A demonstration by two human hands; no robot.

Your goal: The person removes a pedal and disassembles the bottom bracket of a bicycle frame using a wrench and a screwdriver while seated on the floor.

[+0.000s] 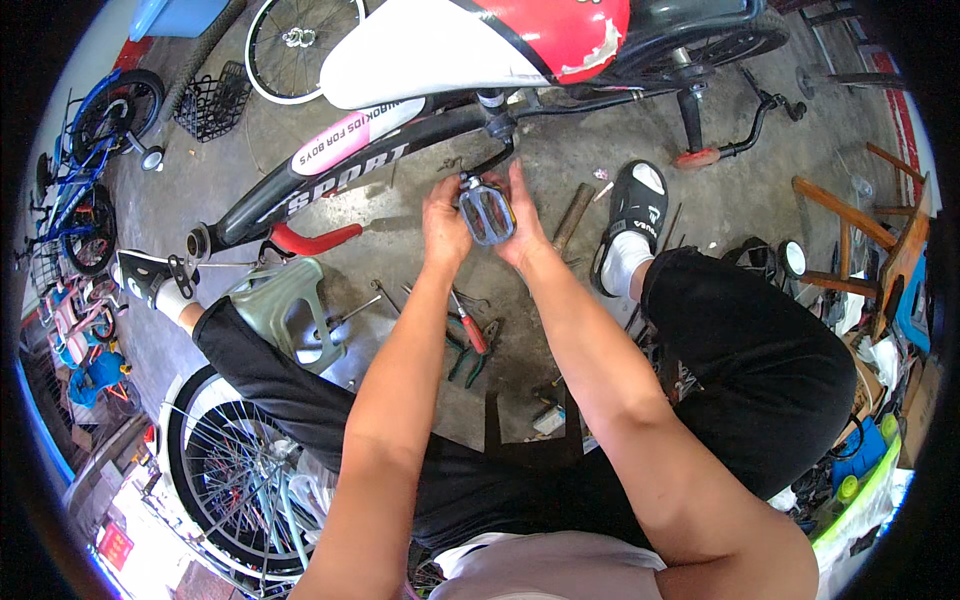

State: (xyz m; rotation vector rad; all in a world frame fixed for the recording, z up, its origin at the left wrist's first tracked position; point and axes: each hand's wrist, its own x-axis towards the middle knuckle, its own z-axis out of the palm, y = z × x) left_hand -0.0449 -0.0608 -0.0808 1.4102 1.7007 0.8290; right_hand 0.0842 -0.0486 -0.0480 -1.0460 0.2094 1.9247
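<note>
A bicycle pedal [487,213] with a bluish, see-through body and a metal spindle is between my hands, at the end of a dark crank arm [496,160]. My left hand [446,222] is closed at the pedal's left side, its fingertips up by the spindle. My right hand [522,228] wraps the pedal's right side, its fingers reaching up toward the crank. The crank belongs to a small bicycle with a black frame [350,172] and a white and red cover [480,45]. The exact joint between spindle and crank is partly hidden.
On the concrete floor lie a red-handled screwdriver [472,328], green-handled pliers [470,362] and a wooden handle [573,215]. A pale green stool [285,310] stands at left, above a spoked wheel [235,470]. A wooden chair [850,230] is at right. The other crank [740,145] extends at upper right.
</note>
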